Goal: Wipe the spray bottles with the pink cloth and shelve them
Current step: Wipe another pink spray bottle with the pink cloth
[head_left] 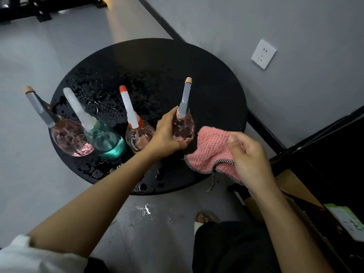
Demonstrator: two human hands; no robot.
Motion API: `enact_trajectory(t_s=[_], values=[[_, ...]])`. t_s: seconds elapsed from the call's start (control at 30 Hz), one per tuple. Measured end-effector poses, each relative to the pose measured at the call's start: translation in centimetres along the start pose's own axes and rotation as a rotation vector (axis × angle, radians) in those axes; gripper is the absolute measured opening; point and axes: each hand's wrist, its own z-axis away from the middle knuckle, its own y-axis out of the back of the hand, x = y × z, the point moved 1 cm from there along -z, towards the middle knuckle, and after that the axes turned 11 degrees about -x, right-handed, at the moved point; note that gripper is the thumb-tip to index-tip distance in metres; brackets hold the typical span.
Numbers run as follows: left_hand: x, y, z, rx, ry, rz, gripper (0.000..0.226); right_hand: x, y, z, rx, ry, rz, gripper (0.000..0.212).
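Four spray bottles point(183, 125), one cloth point(211, 152)

The round table point(206, 85) is black and glossy. At its right edge lies the pink cloth point(211, 152), with a wavy texture and a black-and-white checked border. Four spray bottles stand on the table: two pale pink bottles with grey sprayers point(67, 138) point(183, 129), one teal bottle with a white sprayer point(106, 140), one pale pink bottle with a white-and-red sprayer point(137, 138).
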Motion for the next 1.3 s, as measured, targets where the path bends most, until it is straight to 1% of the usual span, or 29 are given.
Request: enact_trajectory(t_s=[0.13,0.27,0.4,0.5,0.63,0.73,0.83,0.93,1.07,1.13,1.2,1.27,1.3], values=[[0.3,-0.8,0.4,0.025,-0.001,-0.141,0.098,0.3,0.5,-0.2,0.009,0.002,-0.002,0.028],[0.1,-0.9,0.2,-0.083,0.073,-0.103,0.102,0.6,0.8,-0.1,0.01,0.001,-0.005,0.029],[-0.3,-0.8,-0.2,-0.213,0.03,0.142,0.095,0.6,0.9,-0.4,0.022,0.005,-0.018,0.028],[-0.5,-0.5,-0.3,-0.204,0.034,0.219,0.09,0.5,0.7,-0.6,0.024,0.006,-0.036,0.028],[-0.5,-0.6,0.3,-0.172,0.008,0.257,0.084,0.4,0.6,-0.5,0.02,0.007,-0.045,0.027],[0.0,-0.3,1.4,-0.155,0.017,0.289,0.083,0.5,0.9,-0.5,0.033,0.014,-0.047,0.027],[1.1,0.4,2.8,-0.146,-0.012,0.357,0.081,0.3,1.4,-0.3,0.076,0.007,-0.117,0.026],[2.7,1.1,4.8,-0.159,-0.038,0.396,0.081,0.2,1.8,-0.1,0.12,-0.002,-0.126,0.028],[4.6,2.1,8.0,-0.18,-0.053,0.54,0.083,-0.7,1.3,0.7,0.178,-0.011,-0.204,0.03],[5.6,2.8,9.9,-0.166,-0.045,0.617,0.079,-1.6,0.8,1.3,0.204,0.012,-0.257,0.031],[6.5,3.6,11.8,-0.138,-0.029,0.691,0.068,-2.7,0.2,2.0,0.223,0.054,-0.295,0.031],[7.3,4.5,13.5,-0.127,-0.022,0.772,0.056,-4.6,-0.6,2.8,0.24,0.128,-0.3,0.036],[7.5,4.9,14.3,-0.131,-0.023,0.809,0.055,-5.8,-1.0,3.2,0.25,0.179,-0.299,0.035]])
